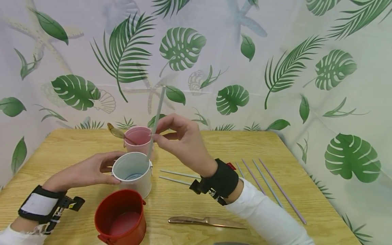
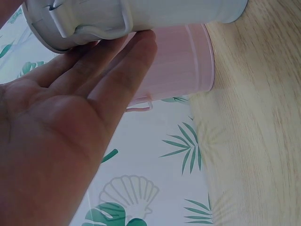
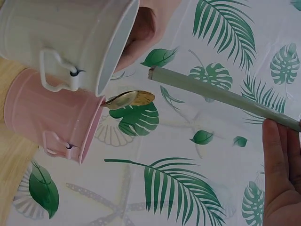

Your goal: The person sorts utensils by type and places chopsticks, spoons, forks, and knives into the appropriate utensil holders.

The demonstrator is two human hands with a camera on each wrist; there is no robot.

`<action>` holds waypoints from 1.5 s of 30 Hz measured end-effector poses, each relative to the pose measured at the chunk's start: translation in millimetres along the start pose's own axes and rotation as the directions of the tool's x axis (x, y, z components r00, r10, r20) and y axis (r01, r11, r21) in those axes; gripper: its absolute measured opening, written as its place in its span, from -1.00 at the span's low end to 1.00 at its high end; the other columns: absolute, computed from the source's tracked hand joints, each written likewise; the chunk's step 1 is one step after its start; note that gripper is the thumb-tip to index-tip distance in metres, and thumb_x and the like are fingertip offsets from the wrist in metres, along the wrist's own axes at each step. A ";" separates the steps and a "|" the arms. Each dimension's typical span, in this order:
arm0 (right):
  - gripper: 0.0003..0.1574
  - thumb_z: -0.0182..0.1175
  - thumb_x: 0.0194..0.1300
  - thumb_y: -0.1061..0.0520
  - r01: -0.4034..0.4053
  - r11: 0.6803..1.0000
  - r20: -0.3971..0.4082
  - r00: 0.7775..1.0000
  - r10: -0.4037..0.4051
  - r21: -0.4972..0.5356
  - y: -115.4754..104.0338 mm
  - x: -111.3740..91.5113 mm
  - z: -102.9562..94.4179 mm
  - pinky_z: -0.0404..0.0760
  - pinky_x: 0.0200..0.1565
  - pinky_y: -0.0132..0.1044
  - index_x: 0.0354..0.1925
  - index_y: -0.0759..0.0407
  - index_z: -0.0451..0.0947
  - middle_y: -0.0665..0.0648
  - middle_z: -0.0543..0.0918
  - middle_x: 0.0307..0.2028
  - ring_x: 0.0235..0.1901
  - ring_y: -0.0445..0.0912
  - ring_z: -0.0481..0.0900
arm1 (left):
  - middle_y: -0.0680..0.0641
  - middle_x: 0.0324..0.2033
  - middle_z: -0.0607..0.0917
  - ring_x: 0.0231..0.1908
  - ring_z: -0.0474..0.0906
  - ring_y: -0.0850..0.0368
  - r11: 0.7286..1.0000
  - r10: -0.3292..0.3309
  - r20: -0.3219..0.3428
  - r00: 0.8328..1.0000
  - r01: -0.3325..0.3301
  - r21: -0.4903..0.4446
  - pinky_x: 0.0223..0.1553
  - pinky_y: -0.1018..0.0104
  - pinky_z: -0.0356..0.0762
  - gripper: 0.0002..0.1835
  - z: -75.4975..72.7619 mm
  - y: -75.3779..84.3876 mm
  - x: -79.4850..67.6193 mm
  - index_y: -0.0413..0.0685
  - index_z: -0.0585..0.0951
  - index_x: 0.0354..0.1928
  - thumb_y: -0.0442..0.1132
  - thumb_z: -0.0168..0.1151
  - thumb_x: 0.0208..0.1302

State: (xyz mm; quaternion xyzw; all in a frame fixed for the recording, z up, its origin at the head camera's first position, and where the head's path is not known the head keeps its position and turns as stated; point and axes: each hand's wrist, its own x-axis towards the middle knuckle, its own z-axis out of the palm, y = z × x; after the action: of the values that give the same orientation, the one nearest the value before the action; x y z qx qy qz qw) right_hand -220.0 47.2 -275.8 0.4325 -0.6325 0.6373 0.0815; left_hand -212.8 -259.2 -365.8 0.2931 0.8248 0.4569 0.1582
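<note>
On the worktop's [image 1: 70,146] left, the left hand [image 1: 92,172] held the white bucket [image 1: 141,184] between thumb and fingers — red bucket [image 1: 137,225] nearer, pink bucket [image 1: 137,149] beyond. A tilted green stick [image 1: 158,112] ended just above the white one — pinched by the right hand [image 1: 182,136]; farther right lay a knife [image 1: 208,222] and coloured sticks [image 1: 283,192].

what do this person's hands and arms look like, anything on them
The left hand and right hand are bare. Both sides show white sleeves and black wristbands with small black devices; the left wristband shows a white patch, the right a red tag.
</note>
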 end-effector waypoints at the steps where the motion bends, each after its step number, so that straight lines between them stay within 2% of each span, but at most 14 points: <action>1: -0.79 0.30 0.24 0.51 0.001 1.000 0.005 1.000 -0.001 0.000 1.1 0.1 1.2 0.78 -0.13 -0.02 -0.14 0.44 0.58 0.30 0.67 -0.22 -0.18 -0.01 0.69 | -0.30 0.35 0.49 0.35 0.39 -0.40 1.000 0.003 -0.001 1.000 -0.003 0.000 0.26 0.04 0.53 -0.14 -0.1 0.0 0.0 -0.27 0.27 0.50 -0.20 0.49 0.27; 7: -0.78 0.32 0.22 0.50 0.002 1.000 0.043 0.999 -0.002 -0.003 8.8 -0.7 8.4 0.78 -0.14 -0.02 -0.15 0.39 0.58 0.30 0.67 -0.23 -0.18 0.03 0.70 | -0.30 0.36 0.49 0.35 0.40 -0.38 1.000 0.009 -0.008 1.000 -0.009 -0.002 0.27 0.08 0.53 -0.15 -1.4 0.3 0.1 -0.27 0.27 0.51 -0.21 0.48 0.27; 12: -0.75 0.36 0.20 0.49 -0.044 0.998 0.073 0.996 0.047 -0.038 19.3 -6.3 14.7 0.78 -0.12 -0.08 -0.16 0.34 0.60 0.24 0.68 -0.24 -0.20 -0.08 0.67 | -0.29 0.36 0.49 0.36 0.40 -0.37 1.000 0.006 -0.006 1.000 -0.006 -0.001 0.28 0.03 0.51 -0.15 -0.9 0.0 0.0 -0.26 0.27 0.51 -0.21 0.48 0.28; 18: -0.77 0.37 0.19 0.47 -0.074 0.995 0.115 0.990 0.082 -0.070 33.4 -10.5 19.7 0.79 -0.17 -0.12 -0.20 0.29 0.62 0.18 0.67 -0.27 -0.23 -0.09 0.66 | -0.30 0.35 0.50 0.34 0.42 -0.37 1.000 -0.003 -0.008 1.000 0.003 0.000 0.27 0.02 0.53 -0.14 0.7 -0.2 -0.8 -0.26 0.28 0.51 -0.20 0.49 0.27; 25: -0.80 0.35 0.22 0.44 -0.078 0.988 0.179 0.979 0.101 -0.131 48.6 -15.1 24.4 0.79 -0.21 -0.21 -0.18 0.29 0.62 0.19 0.68 -0.27 -0.26 -0.19 0.67 | -0.30 0.36 0.49 0.35 0.40 -0.39 1.000 -0.007 -0.008 1.000 0.007 -0.006 0.27 -0.01 0.52 -0.14 0.6 -1.3 -1.1 -0.26 0.26 0.51 -0.21 0.48 0.27; 30: -0.76 0.38 0.21 0.44 -0.084 0.984 0.221 0.968 0.118 -0.156 54.1 -18.0 26.1 0.78 -0.20 -0.24 -0.13 0.34 0.63 0.16 0.70 -0.25 -0.25 -0.22 0.66 | -0.32 0.36 0.48 0.35 0.38 -0.42 1.000 0.001 -0.002 1.000 -0.001 -0.010 0.26 -0.06 0.52 -0.14 -0.4 0.5 -2.4 -0.27 0.24 0.52 -0.22 0.47 0.29; 34: -0.73 0.39 0.22 0.43 -0.068 0.979 0.278 0.953 0.120 -0.190 56.7 -17.9 27.2 0.77 -0.17 -0.30 -0.09 0.33 0.67 0.16 0.74 -0.22 -0.25 -0.23 0.66 | -0.33 0.36 0.48 0.36 0.36 -0.44 1.000 0.007 0.002 1.000 -0.007 -0.013 0.26 -0.13 0.50 -0.14 -1.3 2.5 -3.2 -0.28 0.24 0.52 -0.23 0.47 0.29; 41: -0.81 0.40 0.23 0.41 0.000 0.973 0.360 0.929 0.085 -0.229 59.5 -17.5 29.9 0.74 -0.16 -0.38 -0.16 0.32 0.69 0.15 0.74 -0.26 -0.26 -0.29 0.65 | -0.33 0.34 0.49 0.34 0.40 -0.41 1.000 0.001 0.003 1.000 -0.001 -0.020 0.26 -0.03 0.53 -0.14 0.3 1.0 -2.2 -0.30 0.24 0.51 -0.24 0.47 0.29; 45: -0.82 0.40 0.24 0.40 0.040 0.966 0.404 0.912 0.068 -0.255 58.2 -16.5 31.7 0.72 -0.14 -0.43 -0.16 0.31 0.69 0.14 0.75 -0.26 -0.26 -0.30 0.66 | -0.33 0.33 0.50 0.34 0.39 -0.43 1.000 0.006 0.001 1.000 -0.006 -0.021 0.24 -0.07 0.54 -0.16 0.2 3.2 -3.5 -0.32 0.25 0.49 -0.24 0.46 0.29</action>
State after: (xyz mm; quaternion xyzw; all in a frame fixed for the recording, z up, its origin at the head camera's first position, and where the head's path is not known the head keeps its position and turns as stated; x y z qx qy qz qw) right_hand -233.6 15.9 -335.0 0.5374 -0.7160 0.4456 -0.0019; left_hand -208.9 -260.0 -363.3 0.2944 0.8190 0.4657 0.1604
